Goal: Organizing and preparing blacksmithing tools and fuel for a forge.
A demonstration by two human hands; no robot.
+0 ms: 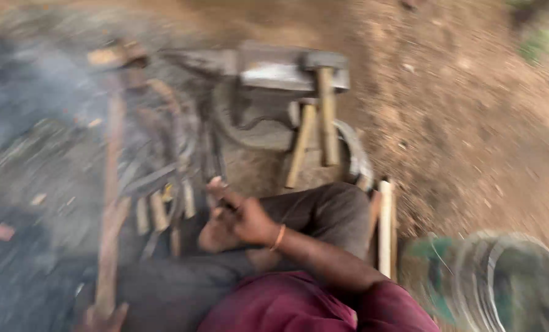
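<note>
The view is heavily motion-blurred. My right hand (240,216), with an orange band at the wrist, reaches out over my bent leg in dark trousers (323,209) toward a row of dark metal tools with wooden handles (164,206). Something thin and dark lies at its fingers, but the blur hides whether it is gripped. My left hand (102,318) sits at the bottom edge, closed around the lower end of a long wooden stick (113,184) that runs up toward the smoky ash.
A grey anvil (268,67) stands at the top centre on a round base, with two wooden-handled hammers (327,114) leaning on it. Smoke and ash (35,98) fill the left. A round metal basin (514,283) sits bottom right, on bare earth.
</note>
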